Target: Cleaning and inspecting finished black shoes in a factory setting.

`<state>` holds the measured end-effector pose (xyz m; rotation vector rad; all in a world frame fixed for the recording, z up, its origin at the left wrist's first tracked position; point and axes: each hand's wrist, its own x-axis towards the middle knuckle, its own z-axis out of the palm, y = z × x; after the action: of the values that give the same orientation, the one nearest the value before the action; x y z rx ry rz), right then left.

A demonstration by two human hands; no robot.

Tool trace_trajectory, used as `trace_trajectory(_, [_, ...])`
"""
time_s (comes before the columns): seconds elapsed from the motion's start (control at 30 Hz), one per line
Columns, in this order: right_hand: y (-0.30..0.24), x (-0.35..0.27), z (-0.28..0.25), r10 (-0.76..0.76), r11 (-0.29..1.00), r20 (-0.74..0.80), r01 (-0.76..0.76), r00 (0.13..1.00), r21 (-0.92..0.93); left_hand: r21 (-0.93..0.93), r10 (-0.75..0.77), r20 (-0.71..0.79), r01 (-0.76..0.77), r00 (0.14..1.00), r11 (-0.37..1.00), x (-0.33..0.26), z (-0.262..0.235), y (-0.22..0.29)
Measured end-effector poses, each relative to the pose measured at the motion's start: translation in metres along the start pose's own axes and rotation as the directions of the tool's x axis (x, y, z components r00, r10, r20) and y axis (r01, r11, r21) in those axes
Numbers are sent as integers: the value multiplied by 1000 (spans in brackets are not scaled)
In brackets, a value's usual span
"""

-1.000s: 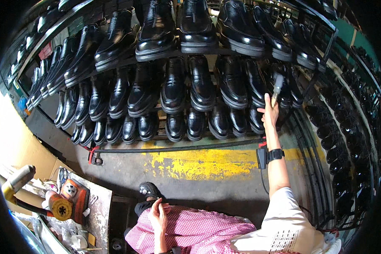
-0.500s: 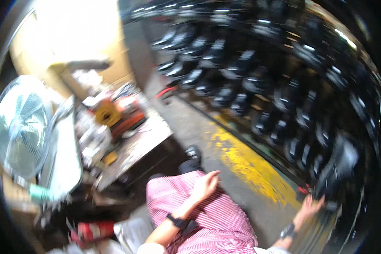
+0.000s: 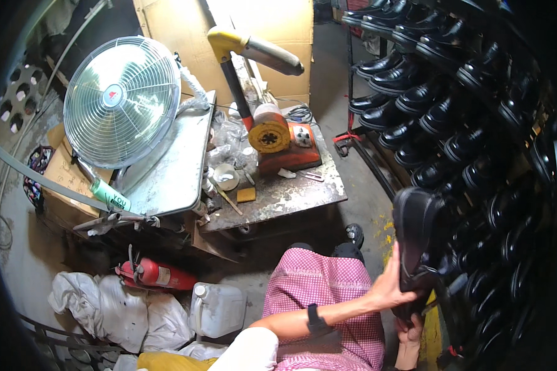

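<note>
Head view: black shoe [image 3: 419,238] upright, long axis vertical, beside the shoe rack [image 3: 507,154]; left hand [image 3: 391,285] grips its side, right hand [image 3: 410,329] cups underneath.

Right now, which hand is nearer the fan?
Left. The left hand presses the side of the shoe facing the fan; the right hand sits beneath it, farther off.
</note>
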<state>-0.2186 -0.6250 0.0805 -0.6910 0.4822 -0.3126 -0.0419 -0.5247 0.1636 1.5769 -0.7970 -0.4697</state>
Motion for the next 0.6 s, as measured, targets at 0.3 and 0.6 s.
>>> trace_trajectory(0.3, [2,83,108,96,995,-47,-96,994,15,-162,-161,-183,132,970,978,44,-73,-50])
trace_trajectory(0.6, [-2,194,172,155,973,-57,-142,986,184,88,-5,-262,29,965,996,5,-83,-87])
